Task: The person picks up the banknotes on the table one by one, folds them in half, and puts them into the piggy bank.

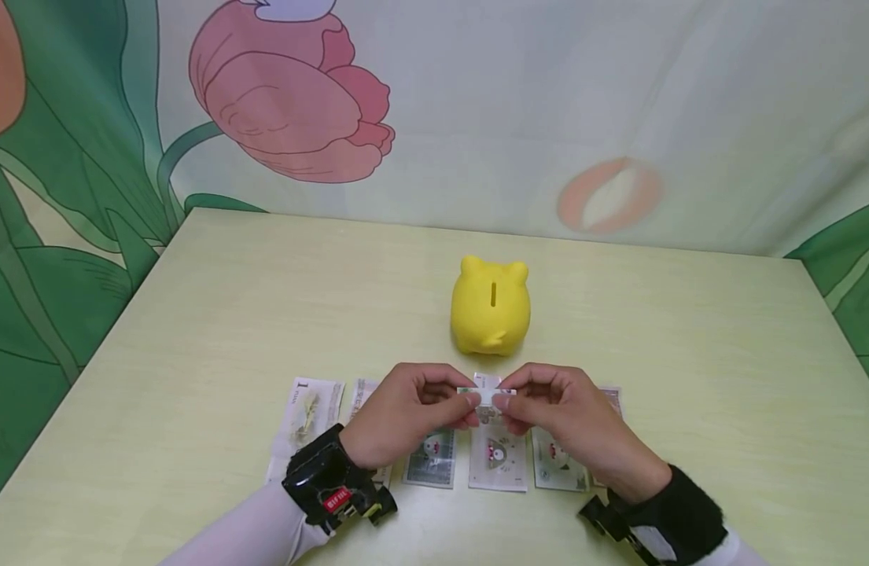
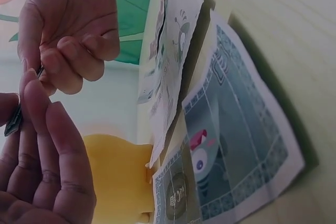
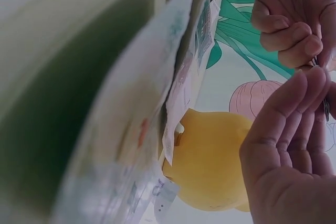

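Note:
Both hands meet over the row of notes, in front of the yellow piggy bank (image 1: 489, 306) with its coin slot on top. My left hand (image 1: 409, 409) pinches the left end of a small folded banknote (image 1: 486, 391) between thumb and fingertips. Its right end is pinched the same way by my right hand (image 1: 565, 413). In the wrist views the folded banknote (image 2: 14, 121) shows edge-on as a thin dark strip, mostly covered by fingers. Beneath the hands lie a pale note (image 1: 498, 464) and a blue-grey note (image 1: 434, 464), both with cartoon prints.
At the left end of the row is a note (image 1: 285, 440) marked 1, a second note (image 1: 362, 393) beside it, partly covered by the left hand. A greenish note (image 1: 557, 468) and another note (image 1: 611, 397) lie under the right hand. A flower-print curtain (image 1: 476, 118) hangs behind the table.

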`<state>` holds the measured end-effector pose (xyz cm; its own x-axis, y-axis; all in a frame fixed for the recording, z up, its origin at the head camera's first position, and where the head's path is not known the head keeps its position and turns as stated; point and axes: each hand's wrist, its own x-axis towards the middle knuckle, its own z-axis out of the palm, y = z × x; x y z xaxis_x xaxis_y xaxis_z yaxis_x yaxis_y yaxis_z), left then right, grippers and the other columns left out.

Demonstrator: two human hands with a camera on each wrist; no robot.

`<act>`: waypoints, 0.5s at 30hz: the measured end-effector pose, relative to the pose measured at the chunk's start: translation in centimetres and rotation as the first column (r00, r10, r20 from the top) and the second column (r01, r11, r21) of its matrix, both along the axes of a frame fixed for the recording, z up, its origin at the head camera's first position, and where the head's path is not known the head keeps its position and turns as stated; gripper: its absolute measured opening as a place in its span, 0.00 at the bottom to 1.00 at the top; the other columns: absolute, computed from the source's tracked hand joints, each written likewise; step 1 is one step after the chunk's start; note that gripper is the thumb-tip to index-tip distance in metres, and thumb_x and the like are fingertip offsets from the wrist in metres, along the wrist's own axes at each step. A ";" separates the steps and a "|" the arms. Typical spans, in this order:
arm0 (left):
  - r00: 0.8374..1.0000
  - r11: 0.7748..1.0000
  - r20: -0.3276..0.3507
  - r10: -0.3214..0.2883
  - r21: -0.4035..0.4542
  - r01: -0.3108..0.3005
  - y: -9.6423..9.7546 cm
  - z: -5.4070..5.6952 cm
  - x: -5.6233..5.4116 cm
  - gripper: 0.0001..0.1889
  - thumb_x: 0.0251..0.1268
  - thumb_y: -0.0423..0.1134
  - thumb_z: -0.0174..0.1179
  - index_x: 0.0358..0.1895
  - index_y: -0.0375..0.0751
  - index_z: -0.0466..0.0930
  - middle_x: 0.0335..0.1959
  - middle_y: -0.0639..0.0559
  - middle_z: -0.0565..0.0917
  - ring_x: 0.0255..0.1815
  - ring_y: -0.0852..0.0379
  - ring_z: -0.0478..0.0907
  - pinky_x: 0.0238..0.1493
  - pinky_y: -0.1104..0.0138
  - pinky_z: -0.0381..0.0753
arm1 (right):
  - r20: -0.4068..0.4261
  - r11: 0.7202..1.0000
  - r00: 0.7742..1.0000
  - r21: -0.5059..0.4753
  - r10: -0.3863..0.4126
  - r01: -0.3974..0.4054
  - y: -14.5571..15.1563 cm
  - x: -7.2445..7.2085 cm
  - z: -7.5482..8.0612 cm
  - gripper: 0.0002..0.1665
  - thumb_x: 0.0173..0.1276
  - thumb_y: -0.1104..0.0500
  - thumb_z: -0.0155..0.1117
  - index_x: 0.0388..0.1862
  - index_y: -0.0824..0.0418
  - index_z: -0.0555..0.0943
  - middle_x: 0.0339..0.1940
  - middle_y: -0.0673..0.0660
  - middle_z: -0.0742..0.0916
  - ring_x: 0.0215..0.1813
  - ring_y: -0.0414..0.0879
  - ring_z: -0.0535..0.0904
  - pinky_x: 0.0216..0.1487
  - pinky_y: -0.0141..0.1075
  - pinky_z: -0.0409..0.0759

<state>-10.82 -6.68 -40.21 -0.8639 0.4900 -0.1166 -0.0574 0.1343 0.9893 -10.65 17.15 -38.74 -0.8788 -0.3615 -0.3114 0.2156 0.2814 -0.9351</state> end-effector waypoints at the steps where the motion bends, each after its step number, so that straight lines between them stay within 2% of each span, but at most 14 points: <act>1: 1.000 1.000 0.001 -0.005 0.000 0.005 0.0 0.0 0.0 0.08 0.74 0.36 0.63 0.48 0.37 0.87 0.35 0.45 0.91 0.41 0.41 0.89 0.47 0.64 0.89 | -0.001 1.000 1.000 0.000 0.001 -0.001 0.0 0.0 0.0 0.15 0.71 0.55 0.71 0.49 0.64 0.85 0.31 0.53 0.89 0.36 0.47 0.85 0.45 0.39 0.85; 5: 1.000 1.000 0.006 -0.018 0.000 0.018 0.1 0.0 0.1 0.09 0.75 0.37 0.62 0.48 0.35 0.86 0.34 0.45 0.91 0.39 0.45 0.89 0.47 0.65 0.89 | 0.000 1.000 1.000 -0.014 0.000 0.000 -0.1 0.0 -0.1 0.14 0.71 0.56 0.71 0.48 0.65 0.84 0.31 0.53 0.90 0.36 0.46 0.86 0.44 0.39 0.86; 12: 1.000 1.000 0.015 -0.006 -0.006 0.006 0.2 0.0 0.1 0.08 0.74 0.37 0.63 0.47 0.37 0.87 0.33 0.45 0.91 0.38 0.50 0.89 0.46 0.65 0.89 | 0.000 1.000 1.000 -0.017 0.013 -0.013 -0.1 0.0 -0.2 0.15 0.72 0.54 0.71 0.48 0.65 0.84 0.31 0.53 0.91 0.37 0.50 0.88 0.45 0.39 0.87; 15: 1.000 1.000 0.019 -0.007 -0.003 0.007 0.2 -0.1 0.1 0.08 0.74 0.37 0.63 0.47 0.37 0.87 0.33 0.45 0.91 0.37 0.52 0.89 0.46 0.65 0.89 | 0.005 1.000 1.000 -0.003 0.017 -0.017 -0.2 0.0 -0.3 0.15 0.72 0.53 0.70 0.47 0.63 0.84 0.31 0.53 0.91 0.37 0.49 0.88 0.40 0.36 0.84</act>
